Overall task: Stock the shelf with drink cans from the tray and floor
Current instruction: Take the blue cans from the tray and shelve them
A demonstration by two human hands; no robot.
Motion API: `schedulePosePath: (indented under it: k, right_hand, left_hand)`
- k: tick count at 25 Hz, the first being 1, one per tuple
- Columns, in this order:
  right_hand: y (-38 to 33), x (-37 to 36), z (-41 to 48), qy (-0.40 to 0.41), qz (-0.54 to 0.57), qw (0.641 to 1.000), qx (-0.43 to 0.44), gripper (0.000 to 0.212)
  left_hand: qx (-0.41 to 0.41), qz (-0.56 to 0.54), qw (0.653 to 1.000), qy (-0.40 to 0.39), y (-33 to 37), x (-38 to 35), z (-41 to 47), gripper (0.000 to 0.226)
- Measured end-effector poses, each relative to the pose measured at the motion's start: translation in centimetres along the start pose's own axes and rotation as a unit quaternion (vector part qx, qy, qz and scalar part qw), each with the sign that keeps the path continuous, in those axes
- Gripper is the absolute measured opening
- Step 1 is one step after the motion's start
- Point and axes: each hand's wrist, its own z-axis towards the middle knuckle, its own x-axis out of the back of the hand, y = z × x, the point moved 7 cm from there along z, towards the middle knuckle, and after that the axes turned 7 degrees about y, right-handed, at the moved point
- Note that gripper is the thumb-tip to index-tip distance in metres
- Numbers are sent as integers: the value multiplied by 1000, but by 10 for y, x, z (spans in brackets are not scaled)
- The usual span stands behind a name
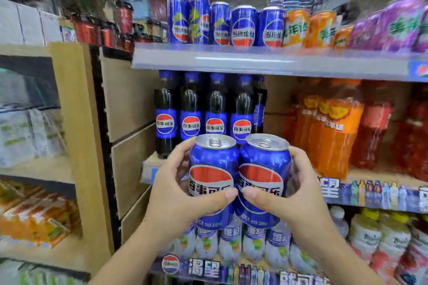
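I hold two blue cola cans upright, side by side and touching, in front of the middle shelf. My left hand [178,194] grips the left can [213,164]; my right hand [291,196] grips the right can [264,162]. Both thumbs press across the red-and-white logos. Above them, the top shelf [254,60] carries a row of several matching blue cans [243,25]. No tray or floor shows.
Dark cola bottles [201,111] stand directly behind the held cans. Orange cans [319,28] and purple packs [398,23] fill the top shelf's right. Orange and red bottles [335,127] stand at middle right. A wooden shelf unit [76,122] stands at left.
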Motion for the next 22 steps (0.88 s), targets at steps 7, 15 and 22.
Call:
schedulePosePath:
  k: [7,15,22]
  right_hand:
    - [-65,-19,97,24,10,995,94,61]
    - [-142,-3,234,-4,43,992,114,67]
    - [-127,18,297,25,-34,996,80,66]
  left_hand:
    - [-111,-12,993,-33,65,-8,109,73]
    - [-210,8,978,5,149,-57,240,76]
    - [-173,86,981,-3,129,-91,306,80]
